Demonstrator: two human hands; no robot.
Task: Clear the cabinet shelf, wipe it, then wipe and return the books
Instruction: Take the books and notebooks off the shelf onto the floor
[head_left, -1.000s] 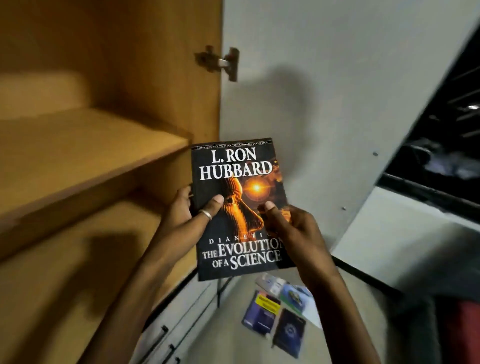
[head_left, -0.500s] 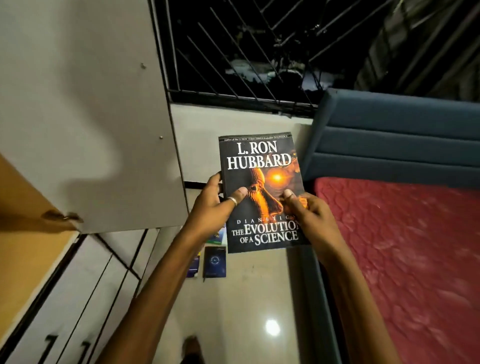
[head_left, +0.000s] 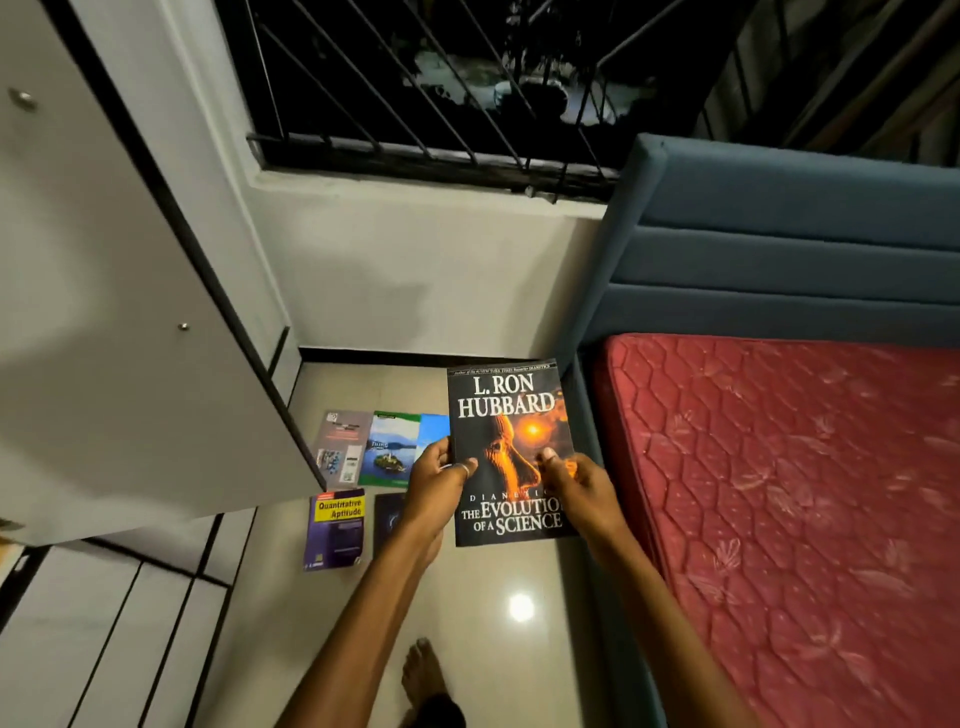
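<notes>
I hold a black paperback (head_left: 506, 410) with an orange face on its cover upright in front of me, above the floor. My left hand (head_left: 439, 486) grips its left edge, thumb on the cover. My right hand (head_left: 582, 486) grips its right side, thumb on the cover too. Several other books lie flat on the tiled floor below: a grey one (head_left: 340, 449), a green lake-cover one (head_left: 389, 449), a purple "Quantitative Aptitude" one (head_left: 335, 530) and a dark one (head_left: 387, 519) partly hidden by my left wrist. The cabinet shelf is out of view.
The open white cabinet door (head_left: 114, 338) hangs at the left, with white drawers (head_left: 104, 623) below it. A bed with a red mattress (head_left: 805, 519) and blue headboard (head_left: 779, 234) fills the right. A barred window (head_left: 441, 88) is ahead. My bare foot (head_left: 423, 670) stands on the floor.
My view has swung from the wooden shelf to the right and down toward the floor. Both hands have carried the black paperback lower, over the books on the floor.
</notes>
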